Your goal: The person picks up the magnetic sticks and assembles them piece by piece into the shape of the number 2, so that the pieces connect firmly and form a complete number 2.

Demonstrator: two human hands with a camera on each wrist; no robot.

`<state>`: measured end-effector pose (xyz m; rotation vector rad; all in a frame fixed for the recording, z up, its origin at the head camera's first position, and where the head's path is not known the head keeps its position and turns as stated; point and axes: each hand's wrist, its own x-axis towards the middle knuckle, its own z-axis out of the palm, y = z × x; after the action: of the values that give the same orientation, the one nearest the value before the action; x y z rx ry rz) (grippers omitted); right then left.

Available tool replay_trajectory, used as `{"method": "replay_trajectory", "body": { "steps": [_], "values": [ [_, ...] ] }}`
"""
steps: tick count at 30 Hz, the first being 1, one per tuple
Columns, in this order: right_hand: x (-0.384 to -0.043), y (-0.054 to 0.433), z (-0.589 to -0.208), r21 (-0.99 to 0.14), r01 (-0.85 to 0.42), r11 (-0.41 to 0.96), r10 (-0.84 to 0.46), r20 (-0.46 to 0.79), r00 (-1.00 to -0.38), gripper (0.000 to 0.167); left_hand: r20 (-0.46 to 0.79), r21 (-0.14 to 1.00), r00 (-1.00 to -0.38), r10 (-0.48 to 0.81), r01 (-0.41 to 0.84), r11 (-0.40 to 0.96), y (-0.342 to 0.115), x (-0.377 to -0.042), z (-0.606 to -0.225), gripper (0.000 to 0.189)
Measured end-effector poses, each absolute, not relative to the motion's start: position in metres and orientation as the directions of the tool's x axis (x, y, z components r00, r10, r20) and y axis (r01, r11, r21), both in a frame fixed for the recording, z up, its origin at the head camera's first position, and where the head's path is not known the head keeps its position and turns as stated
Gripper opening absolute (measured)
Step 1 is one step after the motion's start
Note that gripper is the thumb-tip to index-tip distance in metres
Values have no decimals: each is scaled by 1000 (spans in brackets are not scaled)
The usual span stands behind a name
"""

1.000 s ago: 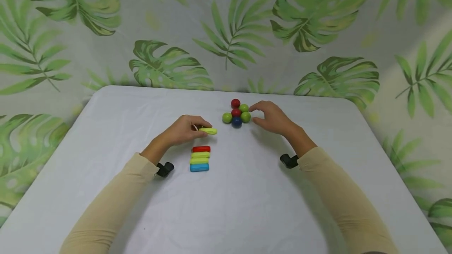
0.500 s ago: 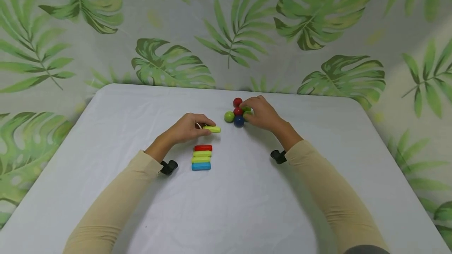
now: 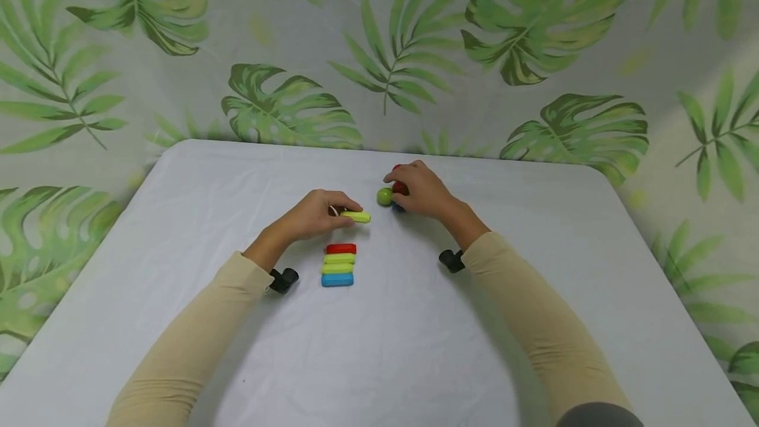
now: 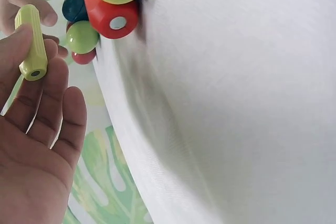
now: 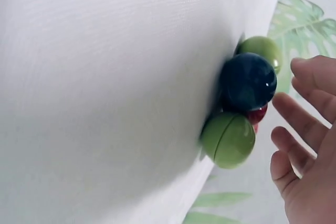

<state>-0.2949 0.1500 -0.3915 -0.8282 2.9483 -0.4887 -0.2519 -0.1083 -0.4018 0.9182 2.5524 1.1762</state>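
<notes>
Yellow and short, one stick (image 3: pixel 356 217) is up off the white table (image 3: pixel 379 348), pinched by the thumb and fingers of the left hand (image 3: pixel 314 217). Four more sticks (image 3: pixel 338 268), red, yellow, yellow and blue, lie in a row closer to the person. The right hand (image 3: pixel 418 190) is over red, green and blue balls (image 5: pixel 247 88), its fingers loose and apart, holding none. I can't tell if it touches any.
</notes>
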Motion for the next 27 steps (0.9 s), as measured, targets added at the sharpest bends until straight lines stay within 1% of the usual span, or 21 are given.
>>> {"method": "replay_trajectory", "body": {
  "steps": [4, 7, 10, 14, 19, 27],
  "values": [
    [-297, 147, -394, -251, -513, 821, -520, 42, -853, 36, 107, 728, -782, 614, 482, 487, -106, -253, -399, 26],
    [-298, 143, -397, -190, -518, 834, -521, 37, -853, 37, 104, 727, -783, 613, 480, 491, -106, -253, -398, 26],
    [-298, 137, -399, -158, -525, 836, -528, 30, -849, 37, 92, 726, -789, 607, 470, 502, -109, -251, -398, 26],
    [-296, 131, -402, -164, -528, 833, -530, 36, -847, 36, 78, 717, -802, 592, 458, 526, -114, -250, -400, 25],
    [-295, 133, -402, -162, -521, 838, -517, 68, -853, 33, 95, 711, -794, 600, 476, 517, -113, -250, -400, 25],
    [-295, 134, -403, -154, -554, 818, -548, 79, -833, 33, 90, 717, -792, 604, 473, 512, -109, -252, -400, 25]
  ]
}}
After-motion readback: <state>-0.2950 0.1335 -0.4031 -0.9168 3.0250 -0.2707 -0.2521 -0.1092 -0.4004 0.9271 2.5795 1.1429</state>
